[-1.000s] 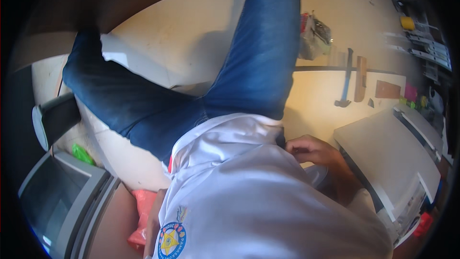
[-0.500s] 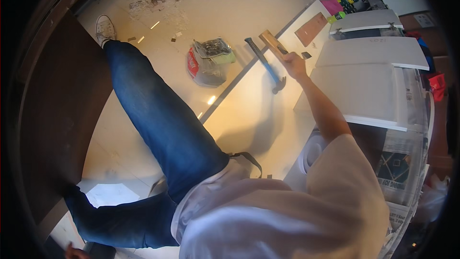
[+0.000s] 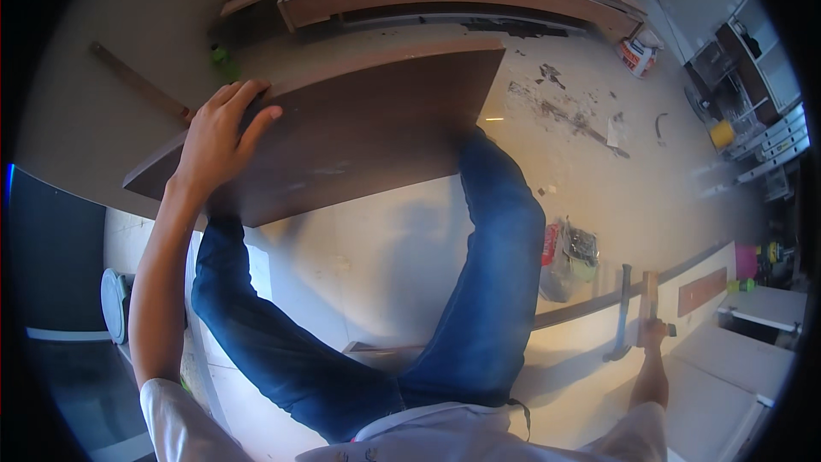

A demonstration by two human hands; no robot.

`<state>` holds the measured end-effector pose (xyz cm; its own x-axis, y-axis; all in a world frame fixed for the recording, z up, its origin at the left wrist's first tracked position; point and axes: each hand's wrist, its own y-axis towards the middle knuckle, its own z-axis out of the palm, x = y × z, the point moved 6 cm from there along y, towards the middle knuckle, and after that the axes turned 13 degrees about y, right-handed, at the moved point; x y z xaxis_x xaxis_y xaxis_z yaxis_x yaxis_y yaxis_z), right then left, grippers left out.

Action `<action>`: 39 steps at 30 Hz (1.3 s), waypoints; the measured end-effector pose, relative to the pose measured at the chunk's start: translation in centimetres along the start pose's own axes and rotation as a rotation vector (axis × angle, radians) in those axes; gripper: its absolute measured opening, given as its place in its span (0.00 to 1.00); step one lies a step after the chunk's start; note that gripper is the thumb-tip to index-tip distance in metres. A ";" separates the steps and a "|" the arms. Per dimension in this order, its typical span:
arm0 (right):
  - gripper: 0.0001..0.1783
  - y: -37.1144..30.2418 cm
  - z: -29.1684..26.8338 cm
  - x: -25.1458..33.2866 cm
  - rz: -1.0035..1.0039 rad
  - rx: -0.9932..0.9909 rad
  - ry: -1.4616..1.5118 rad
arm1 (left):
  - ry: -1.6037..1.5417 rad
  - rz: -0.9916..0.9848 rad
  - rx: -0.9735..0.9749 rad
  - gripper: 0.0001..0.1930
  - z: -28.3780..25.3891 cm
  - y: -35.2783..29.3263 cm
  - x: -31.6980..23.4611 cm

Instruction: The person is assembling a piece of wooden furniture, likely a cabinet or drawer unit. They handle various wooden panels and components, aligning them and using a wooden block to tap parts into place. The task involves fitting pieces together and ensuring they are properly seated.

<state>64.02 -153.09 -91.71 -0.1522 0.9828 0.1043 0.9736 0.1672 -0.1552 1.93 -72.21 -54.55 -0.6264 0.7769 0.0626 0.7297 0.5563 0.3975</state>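
Note:
A dark brown board (image 3: pixel 359 120) stands tilted in front of my legs. My left hand (image 3: pixel 224 133) grips its upper left edge, fingers over the rim and thumb stretched along the face. Off to the right, my right hand (image 3: pixel 654 332) is closed around the lower end of a narrow, light wooden piece (image 3: pixel 651 293). What kind of piece it is I cannot make out. Just left of that hand, a claw hammer (image 3: pixel 623 312) with a blue handle lies on a white panel (image 3: pixel 564 376).
A clear plastic bag (image 3: pixel 556 278) with red and green in it lies on the floor beyond my right knee. Scraps and debris (image 3: pixel 569 111) are strewn farther off. A long brown board structure (image 3: pixel 453 0) spans the back. White boards (image 3: pixel 735 359) are stacked at the right.
My view has swung left, bringing the whole brown board into sight. My left hand has come up from the lower left onto the board's edge. The right hand still holds the wooden piece.

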 end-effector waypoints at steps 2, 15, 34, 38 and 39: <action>0.30 -1.6 -1.8 1.3 0.034 -0.109 -0.037 | -0.013 0.024 -0.007 0.17 -0.1 0.3 0.7; 0.22 -22.2 -7.7 11.9 -0.037 -0.159 1.616 | -0.170 0.088 -0.051 0.17 -1.8 -2.6 2.4; 0.42 -37.9 -1.3 24.0 -0.051 0.252 0.200 | 0.052 -0.119 0.043 0.25 -0.2 -2.9 6.5; 0.43 -38.3 0.5 22.7 -0.045 0.256 0.187 | 0.067 -0.088 -0.005 0.26 0.7 -1.8 6.9; 0.43 -38.2 0.9 22.5 -0.047 0.257 0.192 | 0.071 -0.075 -0.039 0.26 0.8 -1.7 7.0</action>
<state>23.29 -137.30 -84.29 -0.1369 0.9450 0.2970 0.8877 0.2501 -0.3866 -3.47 -67.54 -55.53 -0.6978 0.7100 0.0953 0.6696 0.5992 0.4389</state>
